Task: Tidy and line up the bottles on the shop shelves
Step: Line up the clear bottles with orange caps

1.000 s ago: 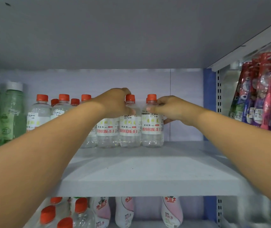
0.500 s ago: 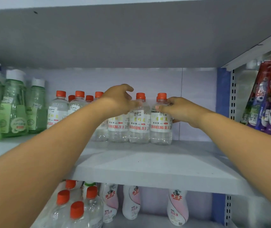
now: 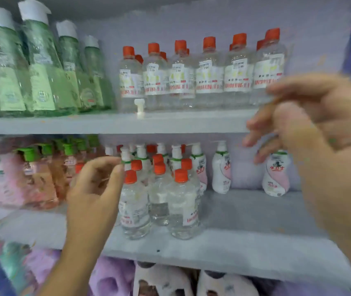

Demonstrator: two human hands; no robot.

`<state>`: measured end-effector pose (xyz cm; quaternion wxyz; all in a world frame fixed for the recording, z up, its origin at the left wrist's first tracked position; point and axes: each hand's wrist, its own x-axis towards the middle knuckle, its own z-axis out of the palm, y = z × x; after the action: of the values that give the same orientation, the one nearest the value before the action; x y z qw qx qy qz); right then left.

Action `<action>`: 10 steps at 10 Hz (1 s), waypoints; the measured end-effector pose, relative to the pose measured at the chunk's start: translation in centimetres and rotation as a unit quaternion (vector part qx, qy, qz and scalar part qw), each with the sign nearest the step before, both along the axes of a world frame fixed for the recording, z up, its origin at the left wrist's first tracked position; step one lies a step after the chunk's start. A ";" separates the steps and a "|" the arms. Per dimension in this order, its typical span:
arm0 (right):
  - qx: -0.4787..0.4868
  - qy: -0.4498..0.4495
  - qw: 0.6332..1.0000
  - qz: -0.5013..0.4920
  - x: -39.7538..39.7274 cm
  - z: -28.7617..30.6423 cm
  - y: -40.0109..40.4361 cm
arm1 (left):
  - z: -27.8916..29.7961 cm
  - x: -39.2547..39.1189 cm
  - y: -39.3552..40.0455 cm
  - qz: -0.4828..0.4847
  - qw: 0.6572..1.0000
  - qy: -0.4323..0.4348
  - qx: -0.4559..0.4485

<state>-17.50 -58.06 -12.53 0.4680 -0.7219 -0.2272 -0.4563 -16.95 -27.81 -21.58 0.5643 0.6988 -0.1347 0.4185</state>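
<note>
Shop shelves (image 3: 191,122) of red-capped bottles (image 3: 159,201); left hand (image 3: 97,184) and right hand (image 3: 311,116) loosely spread, empty.

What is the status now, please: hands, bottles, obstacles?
Left hand open, empty. Right hand open, empty. Orange-capped clear bottles clustered unevenly, lower shelf. Nothing blocking.

clear bottles (image 3: 209,82): see-through shiny plastic, red plastic caps, paper labels | green bottles (image 3: 42,67): shiny plastic (white caps) | pump bottles (image 3: 221,171): smooth white plastic | shelf (image 3: 245,212): dull grey, matt paint
</note>
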 end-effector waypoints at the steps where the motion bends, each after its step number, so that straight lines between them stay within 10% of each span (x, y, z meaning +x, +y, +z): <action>1: 0.040 0.148 0.988 -0.004 -0.2 -11.6 6.5 | -5.5 2.9 1.5 0.017 0.993 0.114 0.006; 4: 0.020 0.361 0.932 -0.010 3.2 -15.8 10.8 | -10.9 5.7 2.0 -0.060 0.970 0.220 0.079; 7: 0.011 0.331 0.942 -0.053 -1.8 -13.8 9.6 | -8.7 0.8 2.8 -0.215 0.952 0.208 0.064; 10: -0.012 0.107 0.994 -0.033 -14.7 0.6 4.4 | 6.2 -8.9 0.8 -0.268 0.960 0.041 0.074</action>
<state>-32.24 -53.63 -11.92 0.4659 -0.7793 -0.1575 -0.3884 -25.88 -27.05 -15.38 0.6075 0.6936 -0.3244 0.2114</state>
